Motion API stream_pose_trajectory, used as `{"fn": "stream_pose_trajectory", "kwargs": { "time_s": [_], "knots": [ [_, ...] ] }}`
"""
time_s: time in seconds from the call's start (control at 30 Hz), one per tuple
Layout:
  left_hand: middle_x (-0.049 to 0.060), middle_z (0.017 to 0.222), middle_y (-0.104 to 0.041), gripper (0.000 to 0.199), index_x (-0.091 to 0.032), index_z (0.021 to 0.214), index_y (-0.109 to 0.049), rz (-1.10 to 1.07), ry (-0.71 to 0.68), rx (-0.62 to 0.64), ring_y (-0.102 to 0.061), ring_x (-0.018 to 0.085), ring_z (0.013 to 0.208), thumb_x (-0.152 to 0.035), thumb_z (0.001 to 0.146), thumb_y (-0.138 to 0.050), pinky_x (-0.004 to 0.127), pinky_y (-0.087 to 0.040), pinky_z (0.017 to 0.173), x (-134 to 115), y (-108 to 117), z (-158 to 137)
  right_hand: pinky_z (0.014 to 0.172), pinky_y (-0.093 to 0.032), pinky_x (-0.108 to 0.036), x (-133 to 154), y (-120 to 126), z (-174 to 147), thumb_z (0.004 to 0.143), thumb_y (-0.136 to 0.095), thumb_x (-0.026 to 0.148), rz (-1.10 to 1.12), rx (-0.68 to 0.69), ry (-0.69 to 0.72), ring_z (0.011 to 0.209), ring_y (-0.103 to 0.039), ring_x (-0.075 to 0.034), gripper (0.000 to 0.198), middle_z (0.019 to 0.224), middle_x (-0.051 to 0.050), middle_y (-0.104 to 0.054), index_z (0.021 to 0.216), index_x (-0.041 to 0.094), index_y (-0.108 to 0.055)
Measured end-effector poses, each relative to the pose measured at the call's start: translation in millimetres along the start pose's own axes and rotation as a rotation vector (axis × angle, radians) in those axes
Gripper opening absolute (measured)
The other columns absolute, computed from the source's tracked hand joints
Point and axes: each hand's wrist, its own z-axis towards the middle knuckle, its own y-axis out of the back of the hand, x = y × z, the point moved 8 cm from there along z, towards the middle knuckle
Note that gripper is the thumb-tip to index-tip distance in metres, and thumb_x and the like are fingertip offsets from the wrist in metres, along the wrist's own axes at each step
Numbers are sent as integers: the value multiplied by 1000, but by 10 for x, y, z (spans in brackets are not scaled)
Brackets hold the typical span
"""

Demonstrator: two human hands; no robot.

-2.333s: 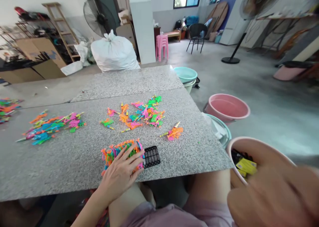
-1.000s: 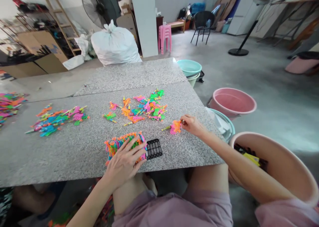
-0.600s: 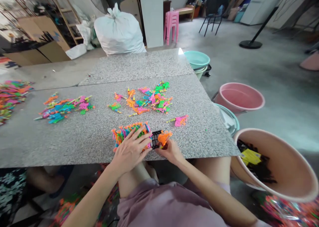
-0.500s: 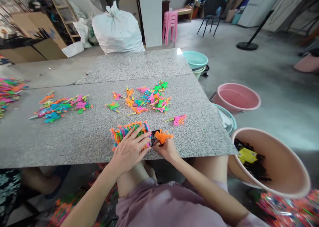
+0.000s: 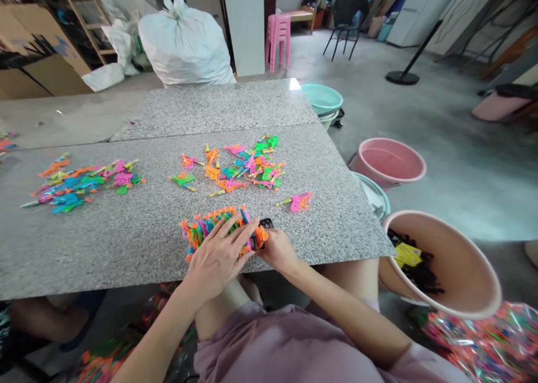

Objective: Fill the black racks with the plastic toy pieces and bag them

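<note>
A tightly packed row of colourful plastic toy guns [image 5: 197, 234] stands in a black plastic rack [image 5: 265, 224] near the table's front edge. Across the row's right part lies my left hand [image 5: 216, 257], its fingers stretched and spread over the toys, thumb on the near side. My right hand [image 5: 278, 251] is closed at the rack's right end on an orange toy gun [image 5: 261, 235], pressed close to the last toys in the row. Its fingertips are partly hidden. A pink and orange toy gun [image 5: 298, 202] lies on the table beyond my right hand.
Loose toy guns lie in a pile [image 5: 263, 164] mid-table and another pile [image 5: 84, 184] to the left. Right of the granite table [image 5: 336, 237] stand a peach tub [image 5: 466, 271] with black parts, a pink tub [image 5: 393, 162] and a teal basin [image 5: 321, 97]. A white sack [image 5: 187, 47] stands behind.
My right hand has moved slightly left, bringing the orange toy gun from over the bare end of the rack up against the row. The left hand stays on the row. The view has shifted a little.
</note>
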Motion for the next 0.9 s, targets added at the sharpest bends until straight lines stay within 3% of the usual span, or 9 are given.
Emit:
{"fn": "stream_pose_trajectory", "kwargs": {
  "time_s": [0.13,0.3,0.43,0.53,0.6,0.63,0.73,0.8,0.9],
  "knots": [
    [10,137,-57,62,-16,150,-34,-3,-16,-11,-40,28,137,-29,94,-57,45,-42,108,-4,19,7,68,-40,-24,-12,-26,25,77,-66,15,34,-10,39,76,-63,-18,16,82,-5,-68,92,16,-65],
    [4,138,-57,59,-21,145,-42,-37,-40,35,-40,31,135,-31,91,-62,50,-41,108,-45,-13,24,70,-44,-27,125,-125,-38,83,-57,10,-87,24,62,81,-62,-20,18,90,-11,-66,100,12,-62],
    [6,122,-65,39,-17,120,-62,-16,-3,16,-47,34,128,-36,86,-69,52,-43,107,-87,-26,79,76,-46,-29,137,-26,9,80,-66,12,-43,60,194,86,-61,-21,16,89,-9,-65,96,13,-61],
    [8,116,-66,26,-15,109,-65,33,-5,-29,-48,35,127,-32,90,-64,53,-45,105,-120,-21,108,78,-48,-29,-207,290,233,76,-76,20,-8,54,180,89,-61,-19,28,98,-7,-66,100,16,-63],
    [9,115,-66,24,-15,107,-65,47,-23,-44,-47,36,128,-31,90,-63,54,-46,104,-130,-18,113,93,-46,-39,-549,618,369,81,-73,26,-178,-138,85,109,-56,-26,37,123,-11,-61,115,19,-62],
    [8,113,-66,23,-15,106,-65,46,-26,-45,-47,36,128,-31,90,-63,54,-46,104,-125,-17,112,97,-43,-45,-683,690,397,84,-71,29,-271,-170,72,115,-53,-29,38,131,-13,-57,120,20,-62],
    [7,111,-66,23,-16,106,-64,36,-39,-52,-47,36,128,-30,88,-66,52,-48,102,-101,2,95,108,-33,-51,-845,575,279,92,-58,28,-375,-89,292,129,-45,-31,38,139,-13,-54,129,19,-59],
    [7,112,-66,25,-16,107,-63,23,-56,-63,-46,35,129,-30,87,-67,51,-48,101,-95,22,78,115,-21,-54,-912,485,71,95,-47,18,-329,-52,413,139,-35,-28,38,142,-9,-52,131,21,-58],
    [7,114,-66,23,-17,107,-63,9,-75,-54,-43,35,132,-31,89,-64,51,-47,102,-102,29,61,115,-11,-61,-1020,581,-185,88,-41,5,-217,-115,381,144,-28,-28,46,142,-5,-52,120,27,-66]
  ]
}}
